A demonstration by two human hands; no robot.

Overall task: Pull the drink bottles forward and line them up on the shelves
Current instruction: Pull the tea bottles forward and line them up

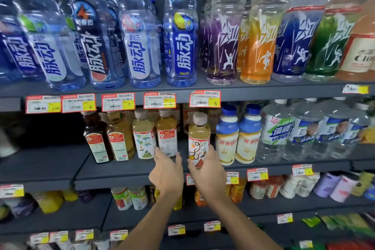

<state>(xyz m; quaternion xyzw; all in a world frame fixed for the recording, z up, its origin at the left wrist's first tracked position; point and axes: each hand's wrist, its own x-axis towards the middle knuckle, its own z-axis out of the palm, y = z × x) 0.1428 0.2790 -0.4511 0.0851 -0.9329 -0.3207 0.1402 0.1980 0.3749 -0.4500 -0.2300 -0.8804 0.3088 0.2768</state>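
Observation:
On the middle shelf (125,170) stand several small tea bottles. My right hand (207,170) is wrapped around the base of a pale yellow tea bottle (199,138) with a white and red label, held upright near the shelf's front. My left hand (167,170) reaches toward an amber tea bottle (167,134) with a red and white label; its fingertips touch the bottle's foot, fingers apart. To the left stand a pale bottle with a leaf label (144,134), a yellow bottle (119,136) and a dark brown bottle (96,138), set back from the edge.
Two white milk drink bottles (237,136) with blue tops stand right of my right hand, then clear water bottles (304,130). The top shelf holds large blue and coloured sports drinks (180,32). Price tags (158,99) line the shelf edges. Lower shelves carry more bottles and packets.

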